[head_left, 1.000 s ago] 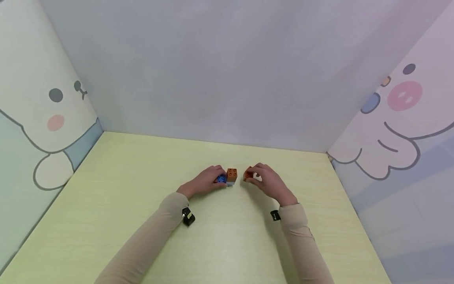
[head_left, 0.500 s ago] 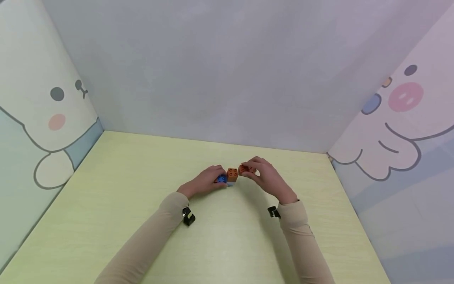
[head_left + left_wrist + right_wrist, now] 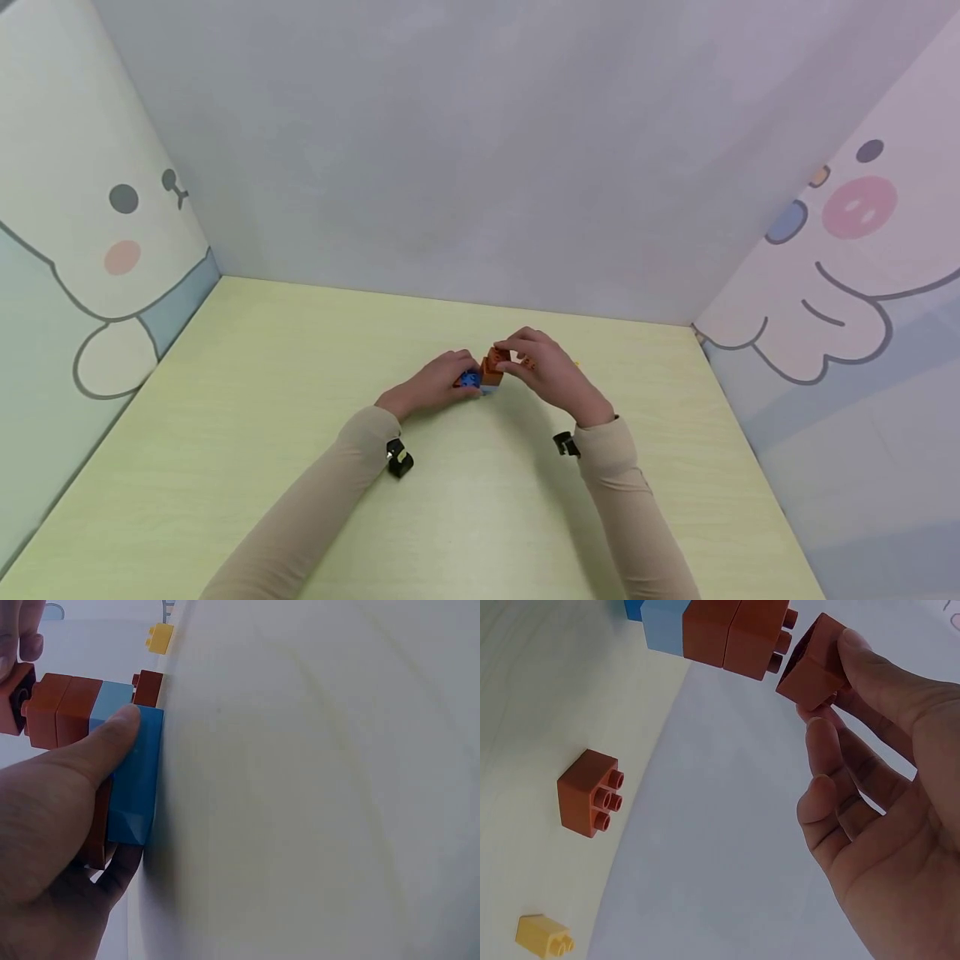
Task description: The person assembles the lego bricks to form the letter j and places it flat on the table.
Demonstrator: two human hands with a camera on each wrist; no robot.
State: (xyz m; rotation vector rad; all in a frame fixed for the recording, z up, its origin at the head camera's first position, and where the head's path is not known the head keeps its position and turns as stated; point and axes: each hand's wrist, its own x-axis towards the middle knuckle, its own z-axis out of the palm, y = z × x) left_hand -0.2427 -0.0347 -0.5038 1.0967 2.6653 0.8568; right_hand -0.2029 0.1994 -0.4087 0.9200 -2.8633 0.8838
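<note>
My left hand (image 3: 435,383) grips the low base of a toy-brick build on the table, its thumb on a blue brick (image 3: 139,780). At the right end of this base stands a column: a light blue brick (image 3: 112,697) below, with two reddish-brown bricks (image 3: 64,711) stacked on it. Between thumb and fingers of my right hand (image 3: 551,379) is another reddish-brown brick (image 3: 816,664). It tilts right above the column's top studs, hollow underside towards them. Part of the base is hidden behind my left fingers.
A loose reddish-brown brick (image 3: 585,791) rests on the table beyond my right hand, with a small yellow brick (image 3: 541,935) farther to the right. A grey wall (image 3: 450,167) rises behind the table, and printed panels (image 3: 847,250) flank it.
My right hand has moved left and slightly away from me, bringing its brick from beside the column to over its top. The left hand keeps its grip in place.
</note>
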